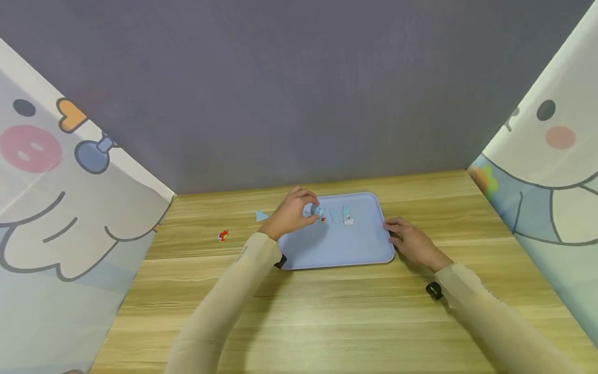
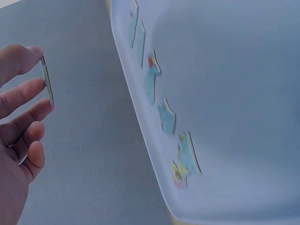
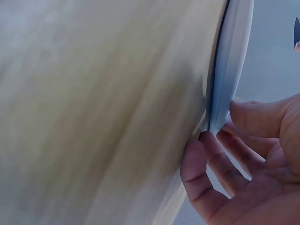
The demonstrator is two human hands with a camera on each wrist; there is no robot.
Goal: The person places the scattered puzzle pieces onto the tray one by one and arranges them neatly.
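Observation:
My left hand (image 1: 293, 212) is over the back left part of a light blue tray (image 1: 345, 248). Between its thumb and fingertips it pinches a thin flat puzzle piece (image 2: 48, 83), seen nearly edge-on in the left wrist view. Several light blue puzzle pieces (image 2: 167, 117) with printed patches lie in a row along the tray's back side, some hidden by the hand in the head view. At the tray's right side, my right hand (image 1: 413, 243) grips the rim (image 3: 229, 70), thumb on its upper edge and fingers against the outside.
Left of the tray, a light blue triangular piece (image 1: 261, 215) and a red patterned piece (image 1: 223, 236) lie on the wood-grain table (image 1: 327, 322). A grey wall (image 1: 299, 104) rises behind the table, with cartoon-printed panels (image 1: 560, 156) on both sides.

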